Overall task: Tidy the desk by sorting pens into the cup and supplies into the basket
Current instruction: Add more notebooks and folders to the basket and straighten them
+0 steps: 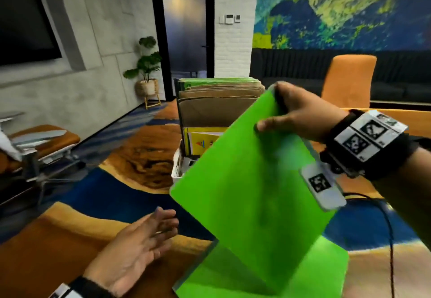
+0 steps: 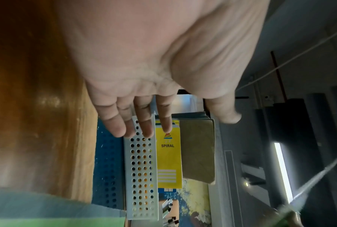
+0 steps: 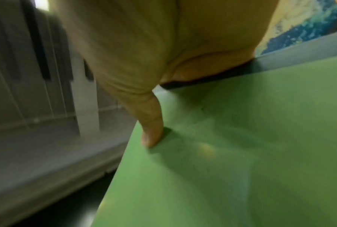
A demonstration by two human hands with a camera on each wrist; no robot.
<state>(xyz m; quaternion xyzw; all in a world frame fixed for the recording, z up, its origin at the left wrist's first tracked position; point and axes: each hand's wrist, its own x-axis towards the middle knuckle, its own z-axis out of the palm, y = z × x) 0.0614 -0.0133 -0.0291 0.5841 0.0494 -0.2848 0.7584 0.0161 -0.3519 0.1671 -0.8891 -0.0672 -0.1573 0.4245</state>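
Note:
My right hand (image 1: 291,113) pinches the top corner of a bright green folder (image 1: 247,181) and holds it tilted above the desk. In the right wrist view the thumb (image 3: 152,130) presses on the green folder (image 3: 241,153). Another green sheet (image 1: 326,272) lies flat on the desk under it. Behind the folder stands a white perforated basket (image 1: 177,169) with a yellow spiral notebook (image 1: 203,141) and brown folders (image 1: 210,101). My left hand (image 1: 140,237) hovers empty at lower left, fingers straight. The left wrist view shows that hand (image 2: 144,122) pointing at the basket (image 2: 140,176) and the notebook (image 2: 168,161).
The desk (image 1: 70,239) has a glossy orange and blue top. A black cable (image 1: 387,227) runs along its right side. An orange chair (image 1: 349,78) stands behind the desk, and a seat on metal legs (image 1: 42,143) stands at the left.

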